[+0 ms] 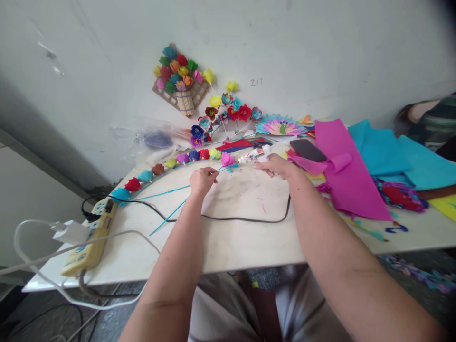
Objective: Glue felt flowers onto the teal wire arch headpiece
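Observation:
My left hand (204, 181) is closed in a pinch on a thin blue stem (181, 188), which runs down to the left. A second thin blue strip slants below that wrist. Close to its fingertips, a pink paper flower (227, 159) lies at the right end of a curved row of paper flowers (157, 169) in several colours. My right hand (272, 166) is low over the table with its fingers apart, beside a white tube with red print (253, 154). Whether those fingers touch the tube, I cannot tell.
A black cord (245, 219) crosses the table from the yellowish power strip (89, 244) at left. Pink paper (351, 175), blue paper (381, 152) and a dark phone (308, 150) lie at right. Against the wall stand more paper flowers (233, 113) and a flower basket (181, 78).

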Available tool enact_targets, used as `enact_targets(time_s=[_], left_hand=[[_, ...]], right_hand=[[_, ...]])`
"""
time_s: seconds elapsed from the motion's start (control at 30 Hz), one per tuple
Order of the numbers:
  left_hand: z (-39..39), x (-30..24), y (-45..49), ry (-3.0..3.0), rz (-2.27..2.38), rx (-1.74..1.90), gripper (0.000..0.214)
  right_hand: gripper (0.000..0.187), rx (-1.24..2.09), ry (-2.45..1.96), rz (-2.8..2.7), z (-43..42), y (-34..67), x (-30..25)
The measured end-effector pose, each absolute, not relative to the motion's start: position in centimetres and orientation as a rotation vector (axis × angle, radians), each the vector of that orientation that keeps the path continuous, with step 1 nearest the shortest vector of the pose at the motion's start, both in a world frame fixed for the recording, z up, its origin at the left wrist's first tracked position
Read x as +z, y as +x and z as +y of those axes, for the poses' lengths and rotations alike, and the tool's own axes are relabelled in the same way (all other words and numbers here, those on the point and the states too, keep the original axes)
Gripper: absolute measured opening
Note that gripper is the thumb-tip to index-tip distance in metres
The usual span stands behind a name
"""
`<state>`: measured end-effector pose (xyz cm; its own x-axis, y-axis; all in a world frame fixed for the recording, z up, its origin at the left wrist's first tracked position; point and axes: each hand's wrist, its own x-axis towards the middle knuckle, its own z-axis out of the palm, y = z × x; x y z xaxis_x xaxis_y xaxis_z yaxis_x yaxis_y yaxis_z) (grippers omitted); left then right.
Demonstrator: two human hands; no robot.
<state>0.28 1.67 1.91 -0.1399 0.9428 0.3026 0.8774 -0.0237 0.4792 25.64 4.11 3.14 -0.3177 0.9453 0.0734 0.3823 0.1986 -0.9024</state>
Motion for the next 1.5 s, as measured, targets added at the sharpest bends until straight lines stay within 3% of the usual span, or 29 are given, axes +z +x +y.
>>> enact_targets(time_s=[0.53,1.5], left_hand=[[2.3,1.3,-0.1,1.924,1.968,0.822,0.024],[2.0,1.6,0.2,1.798,1.727,0.907,0.034]], right_hand=[[0.030,1.202,-1.041,-1.672,5.3,25.7,2.1],[0.032,1.124,-1.111,-1.716,5.2,24.8,1.8]])
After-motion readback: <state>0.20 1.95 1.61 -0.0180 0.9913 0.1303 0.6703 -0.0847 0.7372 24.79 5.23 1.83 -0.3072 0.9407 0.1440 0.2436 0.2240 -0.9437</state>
